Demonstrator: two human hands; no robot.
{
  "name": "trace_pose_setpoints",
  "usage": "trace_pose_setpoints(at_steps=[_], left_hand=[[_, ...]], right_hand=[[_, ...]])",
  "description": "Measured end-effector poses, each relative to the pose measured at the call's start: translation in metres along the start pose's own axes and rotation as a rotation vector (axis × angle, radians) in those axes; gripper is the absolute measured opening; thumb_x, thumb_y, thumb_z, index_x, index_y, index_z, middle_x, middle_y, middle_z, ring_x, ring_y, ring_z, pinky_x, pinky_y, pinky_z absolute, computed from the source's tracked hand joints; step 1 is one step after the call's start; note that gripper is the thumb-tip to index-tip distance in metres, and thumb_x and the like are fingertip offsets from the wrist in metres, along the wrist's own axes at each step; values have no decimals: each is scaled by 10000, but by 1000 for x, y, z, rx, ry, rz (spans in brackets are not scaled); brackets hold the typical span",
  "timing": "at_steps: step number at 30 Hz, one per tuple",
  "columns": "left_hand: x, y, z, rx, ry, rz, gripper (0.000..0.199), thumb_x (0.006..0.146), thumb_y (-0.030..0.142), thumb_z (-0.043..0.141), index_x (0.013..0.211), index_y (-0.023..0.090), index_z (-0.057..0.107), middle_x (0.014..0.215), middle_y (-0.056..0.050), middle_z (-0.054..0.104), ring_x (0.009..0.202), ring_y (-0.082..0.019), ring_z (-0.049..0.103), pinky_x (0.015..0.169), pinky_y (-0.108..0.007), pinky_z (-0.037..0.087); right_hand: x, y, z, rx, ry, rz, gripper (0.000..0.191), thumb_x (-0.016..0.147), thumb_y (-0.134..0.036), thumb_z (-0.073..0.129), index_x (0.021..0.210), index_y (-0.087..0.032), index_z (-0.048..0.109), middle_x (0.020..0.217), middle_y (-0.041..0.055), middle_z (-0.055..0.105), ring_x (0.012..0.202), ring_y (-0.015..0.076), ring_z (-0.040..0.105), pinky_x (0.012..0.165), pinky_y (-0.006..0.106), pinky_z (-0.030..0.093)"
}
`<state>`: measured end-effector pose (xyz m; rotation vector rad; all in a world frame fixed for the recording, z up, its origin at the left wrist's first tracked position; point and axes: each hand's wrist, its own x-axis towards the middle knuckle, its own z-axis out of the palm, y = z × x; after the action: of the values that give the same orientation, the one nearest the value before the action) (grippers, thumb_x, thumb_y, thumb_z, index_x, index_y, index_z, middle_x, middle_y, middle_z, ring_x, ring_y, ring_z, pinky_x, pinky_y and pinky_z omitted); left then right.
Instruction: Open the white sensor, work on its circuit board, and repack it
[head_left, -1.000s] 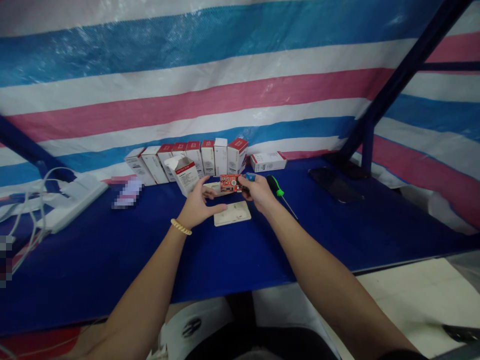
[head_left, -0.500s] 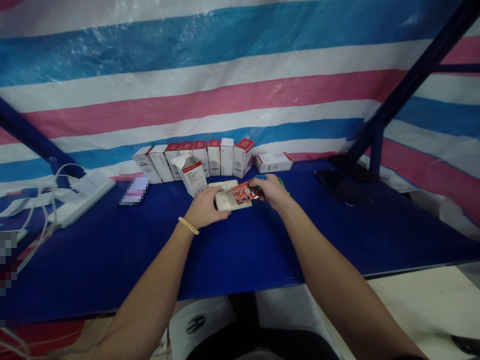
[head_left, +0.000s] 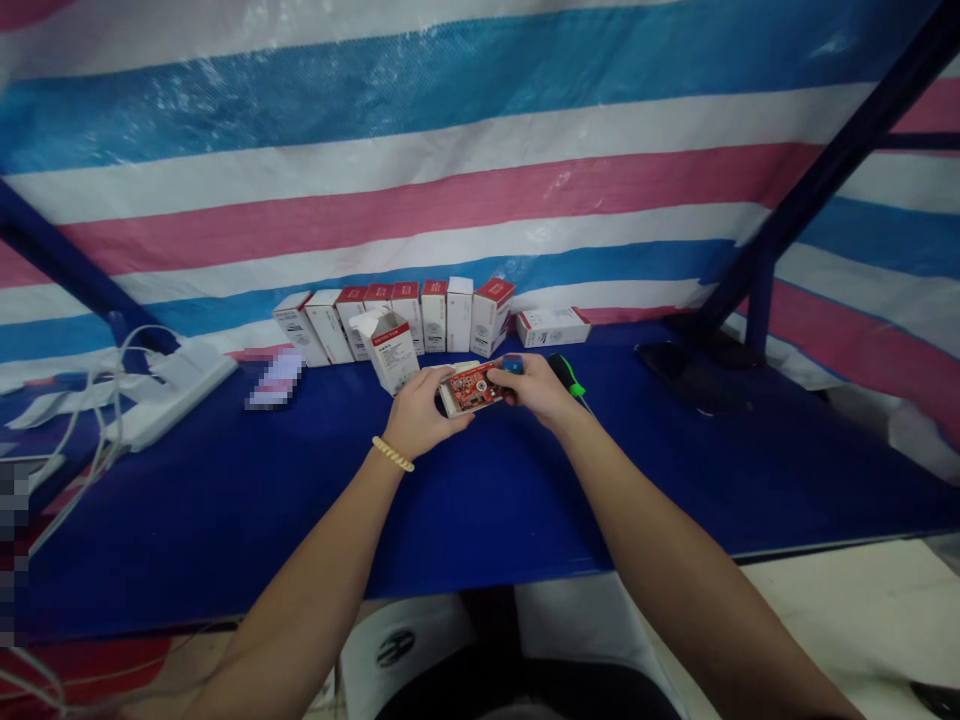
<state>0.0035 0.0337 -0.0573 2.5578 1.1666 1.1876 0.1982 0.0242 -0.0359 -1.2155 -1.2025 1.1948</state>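
Observation:
A red circuit board (head_left: 471, 389) lies within a cream plastic housing (head_left: 451, 402), just above the blue table. My left hand (head_left: 421, 410) is closed round the left end of the housing, thumb along its near edge. At the right end, my right hand (head_left: 538, 385) grips the board, its thumb on the board's face. A blue part (head_left: 512, 363) shows by the right fingers; its kind is unclear. Past the right hand lies a screwdriver (head_left: 566, 374) with a black and green handle. An opened white and red box (head_left: 391, 350) stands behind my left hand.
Several white and red boxes (head_left: 433, 316) stand in a row at the back, with one box (head_left: 553, 326) on its side. A power strip (head_left: 172, 393) with white cables is on the left, near a phone (head_left: 274, 380). A dark phone-like slab (head_left: 691, 376) lies right on the blue table (head_left: 495, 500).
My right hand has moved the circuit board left and down into the housing, where it now sits over most of it. More of the screwdriver shows. The view has shifted slightly.

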Motion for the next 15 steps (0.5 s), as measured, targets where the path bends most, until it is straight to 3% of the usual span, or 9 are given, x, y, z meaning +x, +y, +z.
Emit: trace_pose_setpoints(at_steps=[10,15], left_hand=[[0,0,2,52,116,54,554,628,305,803,1101,151,559,1000,-96,666,939,-265,635,835,-424,529],[0,-1,2,50,129,25,618,621,317,808,1153,164,532,1030,-87,661,962,-267,639,845,-411,530]], right_hand=[[-1,6,5,-118,-33,-113,181,751,-315,635,801,-142,654,490,-31,521,427,84,441,450,232,337],[-3,7,7,-402,89,-325,196,770,-338,612,786,-154,676,523,-16,571,533,124,524,550,253,392]])
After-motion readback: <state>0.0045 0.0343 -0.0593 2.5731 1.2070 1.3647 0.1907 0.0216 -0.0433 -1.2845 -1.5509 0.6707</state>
